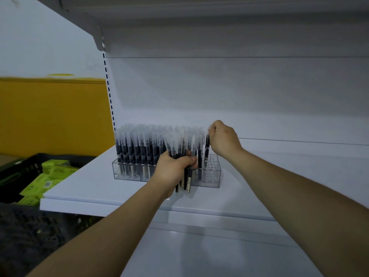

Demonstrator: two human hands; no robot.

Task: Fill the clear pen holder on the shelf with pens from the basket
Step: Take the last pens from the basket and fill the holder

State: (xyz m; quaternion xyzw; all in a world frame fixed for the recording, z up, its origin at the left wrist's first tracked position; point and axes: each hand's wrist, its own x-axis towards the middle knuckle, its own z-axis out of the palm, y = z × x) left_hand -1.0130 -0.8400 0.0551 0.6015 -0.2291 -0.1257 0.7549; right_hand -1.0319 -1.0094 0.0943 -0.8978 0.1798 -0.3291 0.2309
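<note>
A clear pen holder (211, 177) stands on the white shelf (95, 188), packed on its left and middle with several upright black pens (137, 148) under frosted caps. Only its right end shows bare holes. My left hand (171, 168) grips a bundle of pens (184, 156) upright in front of the holder, their lower ends sticking out below my fist. My right hand (222, 139) pinches the cap of a single pen (207, 148) that stands in the holder's right part.
A black basket (18, 170) with green boxes (54, 168) sits low at the left, beside the shelf's edge. A second dark basket (30, 232) lies below it. An upper shelf overhangs above. A yellow wall stands behind the baskets.
</note>
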